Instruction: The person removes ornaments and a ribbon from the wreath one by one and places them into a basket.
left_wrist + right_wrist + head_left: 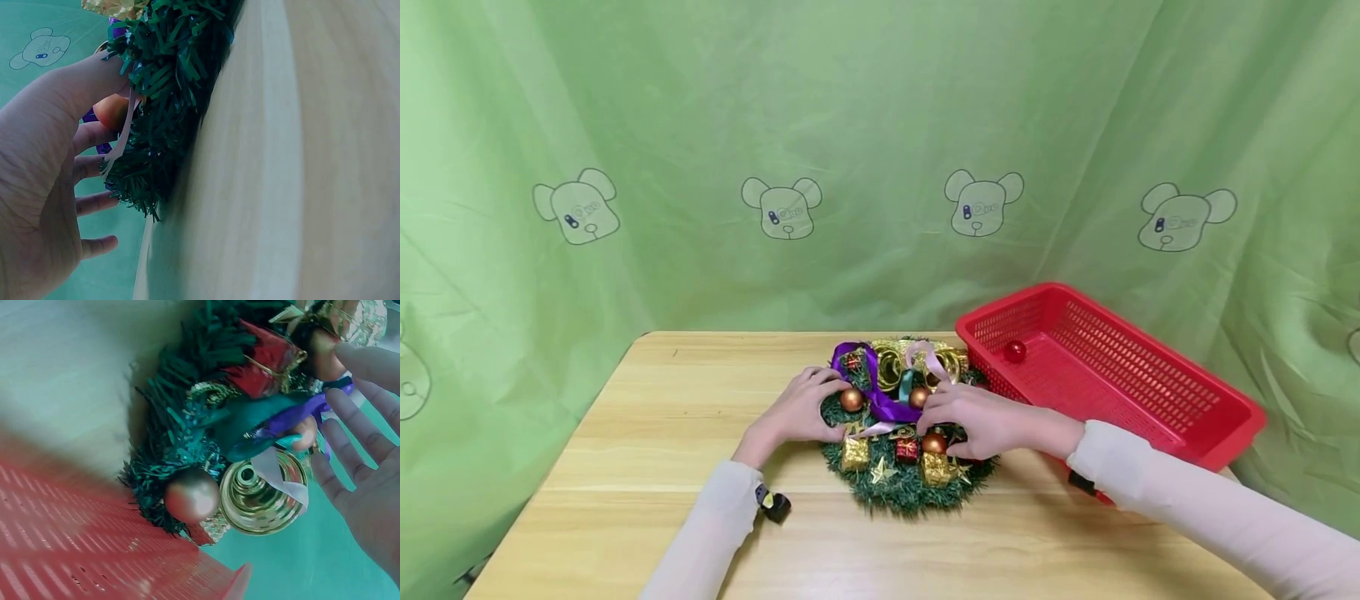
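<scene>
the wreath [901, 495] lay between both hands. the left hand [805, 406], fingers spread, touched its edge. the right hand [973, 418], loosely spread, was over it by the purple ribbon [891, 410]; no grip showed. light fingers seemed best, to save the balls [852, 399]. past the right hand sat the basket [1075, 379].

Green cloth [880, 100] with bear heads [983, 205] hangs behind a wooden table [647, 433].

The left hand [803, 408] and right hand [976, 415] hide parts of the wreath [898, 494], cropped atop the left wrist view; the right wrist view crops the blurred basket [94, 531].
</scene>
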Demonstrator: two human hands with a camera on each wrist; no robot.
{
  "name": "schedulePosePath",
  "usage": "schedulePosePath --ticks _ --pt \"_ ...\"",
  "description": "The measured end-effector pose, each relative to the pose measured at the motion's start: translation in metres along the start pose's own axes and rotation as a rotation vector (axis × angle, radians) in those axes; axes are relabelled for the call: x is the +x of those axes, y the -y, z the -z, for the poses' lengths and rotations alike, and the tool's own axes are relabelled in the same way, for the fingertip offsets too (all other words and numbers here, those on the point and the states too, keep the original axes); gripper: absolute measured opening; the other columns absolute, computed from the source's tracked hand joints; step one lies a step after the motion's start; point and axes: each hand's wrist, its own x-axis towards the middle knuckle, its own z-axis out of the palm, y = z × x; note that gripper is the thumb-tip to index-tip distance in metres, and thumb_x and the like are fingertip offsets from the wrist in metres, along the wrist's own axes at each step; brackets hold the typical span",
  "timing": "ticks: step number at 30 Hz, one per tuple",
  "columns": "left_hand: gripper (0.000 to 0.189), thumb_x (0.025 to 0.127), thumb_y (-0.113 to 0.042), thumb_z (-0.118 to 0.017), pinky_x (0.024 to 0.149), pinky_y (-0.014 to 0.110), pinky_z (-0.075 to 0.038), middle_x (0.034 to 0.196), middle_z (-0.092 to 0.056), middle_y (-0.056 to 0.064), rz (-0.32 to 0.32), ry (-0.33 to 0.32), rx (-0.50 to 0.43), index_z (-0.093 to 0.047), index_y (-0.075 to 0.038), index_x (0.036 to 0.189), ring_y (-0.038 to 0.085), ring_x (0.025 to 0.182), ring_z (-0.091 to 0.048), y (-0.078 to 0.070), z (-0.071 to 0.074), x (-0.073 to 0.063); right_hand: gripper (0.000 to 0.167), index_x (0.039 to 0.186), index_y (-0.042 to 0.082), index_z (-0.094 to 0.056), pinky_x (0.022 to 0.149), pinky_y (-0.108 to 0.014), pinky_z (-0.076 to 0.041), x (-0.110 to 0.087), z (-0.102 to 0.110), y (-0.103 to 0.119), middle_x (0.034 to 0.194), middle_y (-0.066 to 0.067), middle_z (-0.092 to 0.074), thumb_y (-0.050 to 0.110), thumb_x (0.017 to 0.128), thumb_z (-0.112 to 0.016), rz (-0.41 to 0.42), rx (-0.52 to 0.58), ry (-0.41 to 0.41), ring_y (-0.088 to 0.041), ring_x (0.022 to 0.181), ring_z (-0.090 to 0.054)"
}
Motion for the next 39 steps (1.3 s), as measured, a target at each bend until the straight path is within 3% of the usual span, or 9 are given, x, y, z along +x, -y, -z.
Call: schedulePosePath --ticks 3,7,17,39 --pt "0.078 0.073 -0.047 -0.081 0.122 0.059 -0.029 0.154 -0.049 0.011 -0.005 -0.010 -0.005 -0.059 -0.018 0.141 0.036 0.144 -0.039 0.001 0.000 0.000 0.043 0.116 0.019 -0.072 0.090 -0.037 -0.054 -0.002 -0.004 0.001 0.111 0.006 -0.070 0.011 0.076 -0.084 -0.001 -0.022 0.005 -0.014 0.105 -0.055" --pt "0.078 0.072 -0.045 -0.081 0.122 0.058 -0.031 0.153 -0.050 0.011 -0.014 -0.028 -0.006 -0.059 -0.017 0.141 0.036 0.143 -0.040 0.002 0.000 0.001 0.046 0.118 0.018 -0.071 0.096 -0.041 -0.055 -0.003 -0.006 0.004 0.116 0.003 -0.069 0.009 0.075 -0.084 -0.024 -0.022 0.025 -0.018 0.111 -0.057" --pt "0.078 0.072 -0.046 -0.081 0.122 0.058 -0.030 0.154 -0.049 0.011 -0.012 -0.026 -0.005 -0.059 -0.017 0.142 0.037 0.143 -0.040 0.004 -0.001 0.001 0.052 0.123 0.019 -0.069 0.100 -0.043 -0.054 -0.002 -0.013 0.007 0.118 0.002 -0.068 0.009 0.074 -0.085 -0.055 -0.032 0.052 -0.019 0.113 -0.057" --pt "0.078 0.072 -0.046 -0.081 0.122 0.059 -0.029 0.153 -0.049 0.011 -0.010 -0.028 -0.016 -0.059 -0.017 0.141 0.036 0.143 -0.040 0.003 -0.003 0.001 0.045 0.118 0.019 -0.069 0.104 -0.044 -0.053 -0.001 -0.014 0.005 0.120 0.005 -0.070 0.011 0.077 -0.083 -0.082 -0.031 0.054 -0.019 0.117 -0.060"
